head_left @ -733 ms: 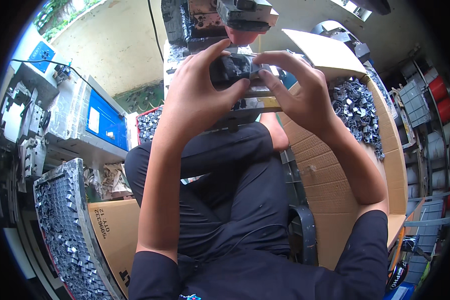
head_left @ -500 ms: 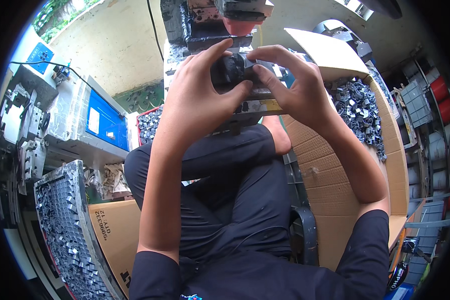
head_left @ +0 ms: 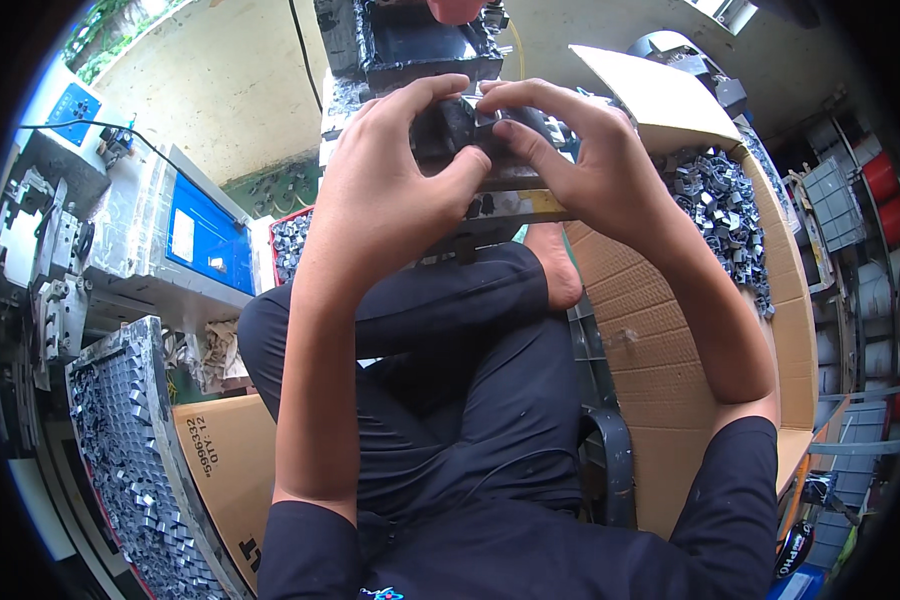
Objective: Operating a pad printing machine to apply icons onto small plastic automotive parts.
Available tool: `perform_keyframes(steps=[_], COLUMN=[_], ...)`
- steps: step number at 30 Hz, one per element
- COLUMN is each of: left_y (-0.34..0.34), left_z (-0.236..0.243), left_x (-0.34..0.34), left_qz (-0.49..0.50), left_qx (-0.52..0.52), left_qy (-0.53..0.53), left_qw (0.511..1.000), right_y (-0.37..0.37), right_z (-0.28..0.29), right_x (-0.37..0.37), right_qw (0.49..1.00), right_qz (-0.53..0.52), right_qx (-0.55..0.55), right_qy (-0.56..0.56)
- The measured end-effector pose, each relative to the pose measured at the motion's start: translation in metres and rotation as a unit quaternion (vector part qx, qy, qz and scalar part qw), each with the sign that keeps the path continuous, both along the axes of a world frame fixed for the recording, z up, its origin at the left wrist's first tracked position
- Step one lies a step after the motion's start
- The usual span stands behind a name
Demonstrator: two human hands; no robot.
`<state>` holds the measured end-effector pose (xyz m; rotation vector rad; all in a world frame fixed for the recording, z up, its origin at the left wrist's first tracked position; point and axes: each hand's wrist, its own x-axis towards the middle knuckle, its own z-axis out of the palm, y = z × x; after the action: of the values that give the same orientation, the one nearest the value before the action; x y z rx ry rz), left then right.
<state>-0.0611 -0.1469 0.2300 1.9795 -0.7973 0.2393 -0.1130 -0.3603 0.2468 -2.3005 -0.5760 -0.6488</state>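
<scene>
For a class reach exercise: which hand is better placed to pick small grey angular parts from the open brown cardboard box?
Right hand, probably: the open brown cardboard box heaped with small grey angular parts stands beside that arm; the left hand is farther away.

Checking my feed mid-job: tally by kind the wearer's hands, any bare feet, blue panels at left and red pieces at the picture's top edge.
Left hand and right hand: 2
Bare foot: 1
Blue panels: 2
Red piece: 1
Total: 6
</scene>
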Motion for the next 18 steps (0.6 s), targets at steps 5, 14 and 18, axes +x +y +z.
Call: perform_keyframes(steps=[5, 14, 18], left_y=[-0.003, -0.012, -0.012], left_z=[-0.002, 0.001, 0.003], left_x=[0.001, -0.005, -0.007], left_qz=[0.013, 0.058, 0.060], left_qx=[-0.008, 0.007, 0.005], left_qy=[-0.047, -0.052, -0.038], left_qw=[0.999, 0.997, 0.997], right_y=[-0.001, 0.002, 0.002], right_z=[-0.004, -0.005, -0.005], right_x=[-0.007, -0.017, -0.015], right_qw=[0.989, 0.999, 0.998], right_qz=[-0.026, -0.013, -0.016], right_qx=[-0.108, 0.039, 0.054], right_qy=[-0.093, 0.024, 0.020])
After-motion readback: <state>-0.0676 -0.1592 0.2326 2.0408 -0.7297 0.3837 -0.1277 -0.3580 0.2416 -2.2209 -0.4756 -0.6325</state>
